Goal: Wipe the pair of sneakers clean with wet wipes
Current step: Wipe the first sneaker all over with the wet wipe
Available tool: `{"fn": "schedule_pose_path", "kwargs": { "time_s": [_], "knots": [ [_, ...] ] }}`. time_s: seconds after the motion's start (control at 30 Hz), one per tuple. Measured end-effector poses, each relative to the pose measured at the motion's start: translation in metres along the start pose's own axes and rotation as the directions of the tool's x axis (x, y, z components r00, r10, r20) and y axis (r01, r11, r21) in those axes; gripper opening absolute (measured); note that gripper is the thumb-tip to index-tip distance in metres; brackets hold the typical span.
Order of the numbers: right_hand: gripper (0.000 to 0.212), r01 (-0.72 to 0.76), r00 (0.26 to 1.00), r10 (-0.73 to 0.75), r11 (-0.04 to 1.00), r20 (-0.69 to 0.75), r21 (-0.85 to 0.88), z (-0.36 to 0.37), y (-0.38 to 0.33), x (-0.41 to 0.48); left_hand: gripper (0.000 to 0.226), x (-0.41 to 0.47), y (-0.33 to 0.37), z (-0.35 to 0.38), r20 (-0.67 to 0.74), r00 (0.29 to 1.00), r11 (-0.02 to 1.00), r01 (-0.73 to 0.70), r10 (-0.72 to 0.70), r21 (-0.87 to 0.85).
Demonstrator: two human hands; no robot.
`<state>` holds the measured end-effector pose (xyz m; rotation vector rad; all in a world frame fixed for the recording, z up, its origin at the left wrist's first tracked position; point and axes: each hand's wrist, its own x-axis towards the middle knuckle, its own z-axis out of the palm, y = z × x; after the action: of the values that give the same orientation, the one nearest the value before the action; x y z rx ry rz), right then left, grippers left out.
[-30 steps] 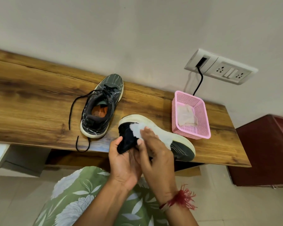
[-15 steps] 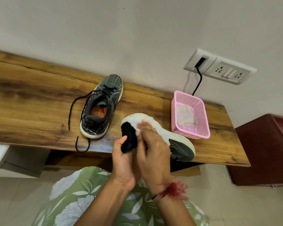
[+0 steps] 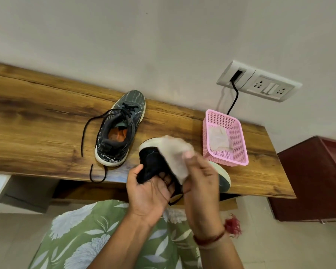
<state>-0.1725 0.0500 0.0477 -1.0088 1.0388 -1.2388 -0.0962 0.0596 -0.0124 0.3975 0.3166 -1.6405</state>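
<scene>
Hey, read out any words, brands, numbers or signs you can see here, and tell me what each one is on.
No text is legible anywhere in this view.
Standing sneaker: only pale line patterns, no readable brand.
Held sneaker: motion-blurred, partly covered by the wet wipe; nothing readable.
Pink basket: no label shows.
Wall socket panel: any markings too small to read.

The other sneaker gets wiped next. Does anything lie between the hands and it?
Nothing visible does. The second sneaker sits left of the left hand on the table; only its own lace trails over the edge.
</scene>
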Motion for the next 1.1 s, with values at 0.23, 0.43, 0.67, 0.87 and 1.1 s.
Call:
{"fn": "schedule_pose_path", "kwargs": {
  "time_s": [0.23,0.43,0.67,0.87,1.1],
  "knots": [
    [0.031,0.076,0.917,0.045,0.956,-0.396,0.284,-0.061,-0.01,0.016,0.053,0.004,-0.001,-0.003,0.017,1.0,0.999,0.009,-0.008,-0.05],
    [0.027,0.12,0.941,-0.314,0.661,-0.128,-0.741,-0.038,0.024,0.016,0.059,0.005,-0.002,-0.002,0.031,0.999,1.0,0.015,-0.016,0.018],
    [0.038,0.28,0.926,-0.36,0.447,0.116,-0.849,-0.031,0.042,0.008,0.054,0.005,-0.002,-0.005,0.074,0.997,0.999,-0.003,-0.001,0.051],
    [0.039,0.287,0.926,-0.357,0.46,0.121,-0.84,-0.021,0.042,0.003,0.055,0.002,-0.003,-0.004,0.079,0.997,1.0,-0.001,-0.001,0.028],
    [0.032,0.212,0.928,-0.373,0.484,0.02,-0.849,-0.018,0.036,0.005,0.057,0.001,-0.004,-0.001,0.081,0.997,0.999,-0.003,-0.002,0.053]
  ]
}}
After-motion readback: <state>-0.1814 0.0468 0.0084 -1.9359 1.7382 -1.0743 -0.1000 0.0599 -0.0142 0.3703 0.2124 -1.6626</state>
